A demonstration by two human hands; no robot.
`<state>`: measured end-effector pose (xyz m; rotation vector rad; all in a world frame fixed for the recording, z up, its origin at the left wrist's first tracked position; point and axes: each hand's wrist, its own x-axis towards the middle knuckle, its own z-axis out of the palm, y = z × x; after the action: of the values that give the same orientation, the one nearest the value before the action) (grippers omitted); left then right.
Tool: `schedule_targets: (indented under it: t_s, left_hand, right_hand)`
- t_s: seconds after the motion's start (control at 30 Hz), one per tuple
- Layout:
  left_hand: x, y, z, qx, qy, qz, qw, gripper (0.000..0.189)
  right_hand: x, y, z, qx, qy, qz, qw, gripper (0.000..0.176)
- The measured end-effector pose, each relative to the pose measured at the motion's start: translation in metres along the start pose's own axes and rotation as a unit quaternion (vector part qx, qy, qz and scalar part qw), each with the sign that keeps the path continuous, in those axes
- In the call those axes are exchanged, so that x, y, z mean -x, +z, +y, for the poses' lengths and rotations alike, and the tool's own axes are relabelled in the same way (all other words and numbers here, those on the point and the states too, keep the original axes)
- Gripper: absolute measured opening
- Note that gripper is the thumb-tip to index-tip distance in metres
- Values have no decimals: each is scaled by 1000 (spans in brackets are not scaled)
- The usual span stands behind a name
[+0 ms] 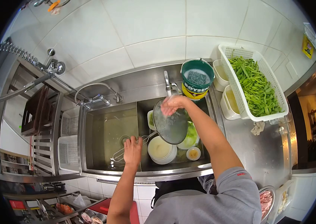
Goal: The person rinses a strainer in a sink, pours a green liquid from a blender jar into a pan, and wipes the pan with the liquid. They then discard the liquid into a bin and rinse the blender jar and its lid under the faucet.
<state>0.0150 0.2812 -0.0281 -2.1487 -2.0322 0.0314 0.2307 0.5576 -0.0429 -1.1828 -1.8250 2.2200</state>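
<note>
At the far left, a steel drying rack (40, 123) holds dark cutting boards (34, 110) on edge, with two white perforated baskets (67, 138) just beside it. A curved faucet (95, 98) stands behind the left sink basin (107, 128), which has a bare drain.

The left hand (132, 150) reaches over the divider between the basins, its fingers wrapped tight around the wire handle of a round metal strainer (171, 127). The strainer is held tilted above the right basin (206, 108), over the dishes piled there: stacked white bowls (161, 150), a small sauce dish (193, 153) and a pale green plate (192, 136).

The right hand (173, 104) lies on the strainer's upper rim, directly below a short tap (167, 83). It is blurred, so I cannot tell whether its fingers pinch the rim or only press flat against it.

Behind the basin sits a green bucket (197, 79) with a scouring pad in foamy water. To its right are two white tubs (229, 103), and beside them a long white plastic basket (277, 98) heaped with leafy green vegetables (256, 85). A crumpled cloth (257, 128) lies on the steel counter (262, 156), and a plate of raw meat (265, 201) shows at the lower right.
</note>
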Motion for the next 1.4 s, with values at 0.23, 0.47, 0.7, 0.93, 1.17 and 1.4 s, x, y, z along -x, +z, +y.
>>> schedule_targets:
  t_s: [0.23,0.47,0.7,0.93,1.17,1.4]
  left_hand:
    - [-25,-21,20,-64,21,7,998,28]
    - [-39,-35,26,-67,1,3,998,19]
    - [-33,-30,11,-22,-103,-47,993,18]
    - [-21,-39,-1,110,-194,-88,971,19]
    - [36,-37,25,271,-255,-162,914,16]
    - [52,-8,21,352,-229,-179,890,18]
  right_hand:
    - [-22,-9,10,-20,-17,10,1000,32]
    - [-90,-41,54,145,-56,-98,983,29]
    - [-25,10,-1,162,85,110,977,31]
    - [-43,-2,10,87,-57,179,978,25]
    - [10,21,-25,-44,-103,321,941,20]
    - [-10,16,-22,-155,-166,271,935,24]
